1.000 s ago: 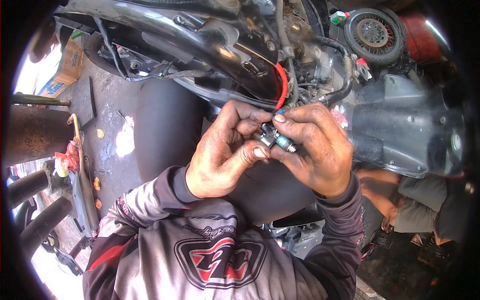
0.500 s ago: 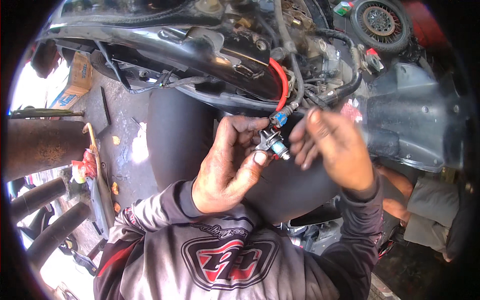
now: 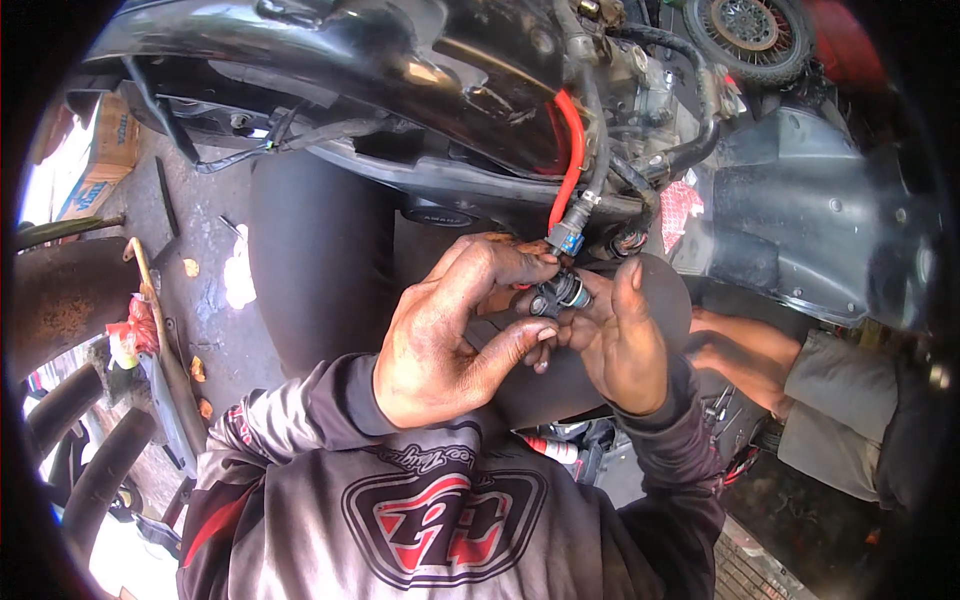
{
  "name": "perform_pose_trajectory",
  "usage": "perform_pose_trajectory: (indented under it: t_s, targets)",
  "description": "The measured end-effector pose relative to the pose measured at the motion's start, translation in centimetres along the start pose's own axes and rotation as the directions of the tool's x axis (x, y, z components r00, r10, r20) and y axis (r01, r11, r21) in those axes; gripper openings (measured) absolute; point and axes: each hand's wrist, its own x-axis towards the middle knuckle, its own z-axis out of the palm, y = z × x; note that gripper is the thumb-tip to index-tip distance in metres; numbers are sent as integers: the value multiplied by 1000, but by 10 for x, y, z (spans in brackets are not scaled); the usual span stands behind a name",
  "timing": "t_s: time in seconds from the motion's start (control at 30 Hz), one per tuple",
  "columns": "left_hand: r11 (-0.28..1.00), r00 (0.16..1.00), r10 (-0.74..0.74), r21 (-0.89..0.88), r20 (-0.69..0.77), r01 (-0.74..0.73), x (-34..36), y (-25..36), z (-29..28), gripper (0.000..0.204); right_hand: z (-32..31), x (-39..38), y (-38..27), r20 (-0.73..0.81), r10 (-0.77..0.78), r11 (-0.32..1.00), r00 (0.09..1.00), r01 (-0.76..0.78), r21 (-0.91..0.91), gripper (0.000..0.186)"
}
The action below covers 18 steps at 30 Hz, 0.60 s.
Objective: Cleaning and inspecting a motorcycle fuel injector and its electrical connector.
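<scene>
My left hand (image 3: 440, 345) is closed on a small black fitting with a silver-and-teal barrel (image 3: 567, 293), likely an injector. Its index fingertip is by a hose connector with a blue tab (image 3: 566, 238), attached to a dark hose running up into the motorbike. A red hose (image 3: 572, 150) curves beside it. My right hand (image 3: 610, 350) is palm up beneath and right of the fitting, thumb raised apart and fingers loosely curled; whether they touch the fitting is unclear. My lap in dark trousers is below both hands.
A black motorbike body (image 3: 350, 45) spans the top, with engine parts (image 3: 655, 110). A spoked wheel (image 3: 748, 40) and a black plastic panel (image 3: 790, 215) are at right, near another person's bare leg (image 3: 745, 355). Rusty pipes (image 3: 80, 280) and a cardboard box (image 3: 112, 150) are at left.
My right hand let go of the fitting, drew away, then turned palm up beneath it. My left hand still holds the fitting, now rolled over more, and the blue-tabbed connector shows above it.
</scene>
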Motion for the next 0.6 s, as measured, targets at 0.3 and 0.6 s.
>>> perform_pose_trajectory:
  t_s: [0.3, 0.6]
  targets:
    - [991, 993, 118, 58, 24, -119, 9, -11, -6, 44, 9, -2, 16, -120, -89, 988, 989, 73, -135, 78]
    - [945, 946, 320, 56, 55, -323, 16, -24, -13, 41, 30, 16, 38, -131, -266, 874, 955, 296, 385, 79]
